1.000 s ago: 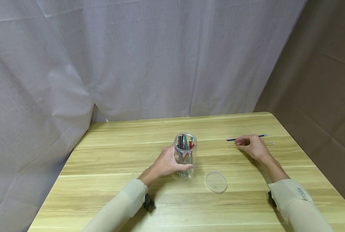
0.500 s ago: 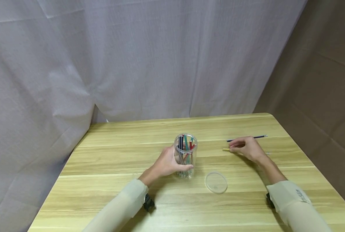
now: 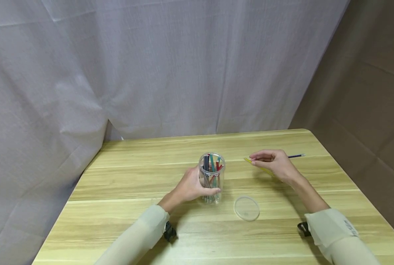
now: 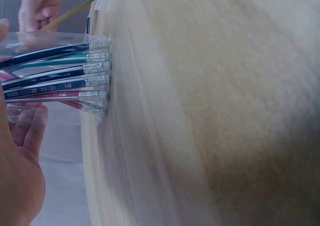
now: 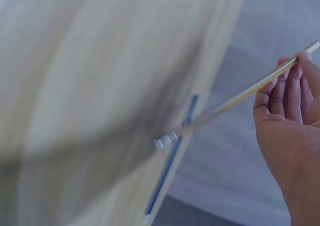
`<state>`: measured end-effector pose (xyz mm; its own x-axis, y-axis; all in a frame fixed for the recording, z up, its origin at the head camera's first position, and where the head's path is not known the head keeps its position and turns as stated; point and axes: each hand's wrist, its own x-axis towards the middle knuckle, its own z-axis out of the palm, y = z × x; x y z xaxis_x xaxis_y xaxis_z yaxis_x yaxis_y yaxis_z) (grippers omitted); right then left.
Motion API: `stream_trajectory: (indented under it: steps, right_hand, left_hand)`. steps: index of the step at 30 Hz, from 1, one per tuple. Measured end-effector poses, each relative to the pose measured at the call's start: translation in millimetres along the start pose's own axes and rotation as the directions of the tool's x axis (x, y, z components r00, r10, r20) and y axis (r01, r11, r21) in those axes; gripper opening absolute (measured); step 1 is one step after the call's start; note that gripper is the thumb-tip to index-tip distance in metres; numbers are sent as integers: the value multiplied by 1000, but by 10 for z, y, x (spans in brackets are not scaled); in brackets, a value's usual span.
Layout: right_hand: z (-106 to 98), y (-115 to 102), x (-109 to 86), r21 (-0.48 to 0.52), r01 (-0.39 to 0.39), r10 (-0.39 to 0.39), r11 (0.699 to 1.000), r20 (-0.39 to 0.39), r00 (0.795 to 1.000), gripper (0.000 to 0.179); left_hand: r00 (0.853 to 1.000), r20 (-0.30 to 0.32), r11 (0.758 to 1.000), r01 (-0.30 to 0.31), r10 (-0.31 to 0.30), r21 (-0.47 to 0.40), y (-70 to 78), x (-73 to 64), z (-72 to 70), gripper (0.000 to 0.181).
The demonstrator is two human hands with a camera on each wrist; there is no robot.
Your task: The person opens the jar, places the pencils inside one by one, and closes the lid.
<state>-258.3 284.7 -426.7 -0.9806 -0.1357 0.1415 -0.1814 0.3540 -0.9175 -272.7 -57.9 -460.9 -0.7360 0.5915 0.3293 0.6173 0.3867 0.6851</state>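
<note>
My left hand grips a clear plastic jar that stands upright on the table. Inside it are several pencils, dark blue, green and red, with their eraser ends down at the jar's bottom. To the right, my right hand pinches a yellow pencil between thumb and fingers near one end. That pencil slants, its silver-banded eraser end lower, as the right wrist view shows. A dark blue pencil lies on the table behind the right hand, which partly hides it.
A round clear lid lies flat on the wooden table, to the right of the jar and nearer the front. Behind the table hangs a grey curtain, and a brown one hangs along the right side.
My right hand has lifted the yellow pencil off the table and carried it left and slightly back, tilting it. The left hand, jar and lid have stayed in place.
</note>
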Motion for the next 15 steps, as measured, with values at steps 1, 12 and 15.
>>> stream_trajectory:
  steps: [1, 12, 15]
  right_hand:
    - [17, -57, 0, 15, 9, -9, 1000, 1, 1000, 34]
    - [160, -798, -59, 215, 164, -162, 963, -25, 986, 17]
    - [191, -1003, -103, 302, 235, -236, 924, -33, 971, 16]
  left_hand:
    - [1000, 0, 1000, -2, 2, 0, -3, -1, 0, 77]
    - [1000, 3, 1000, -4, 4, -4, 7, -1, -6, 75]
    - [1000, 4, 1000, -2, 2, -5, 5, 3, -3, 74]
